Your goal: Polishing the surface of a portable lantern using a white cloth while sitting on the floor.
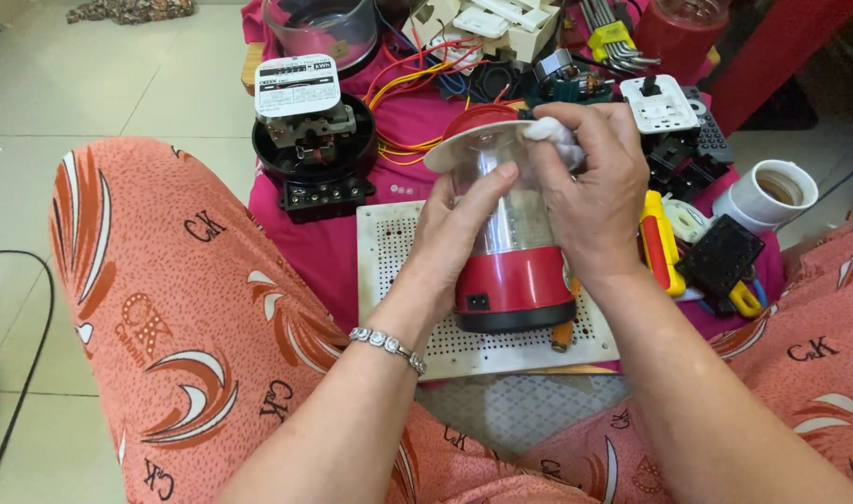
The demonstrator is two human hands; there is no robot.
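Perforated board (389, 243) under lantern (510, 247) — left hand (454, 233) grip clamped on it; right hand (590, 182) clamps cloth (552, 140); meter (310, 140) beside.

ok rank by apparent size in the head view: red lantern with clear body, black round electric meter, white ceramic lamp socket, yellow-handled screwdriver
1. Red lantern with clear body, though nearest the camera
2. Black round electric meter
3. White ceramic lamp socket and yellow-handled screwdriver: too alike to rank

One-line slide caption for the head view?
Left hand steadies a red lantern on a perforated board while the right hand presses a white cloth against it.

Perforated board (389, 280) open left of lantern (510, 271); meter (312, 140) behind, yellow screwdriver (660, 247) crowding right.
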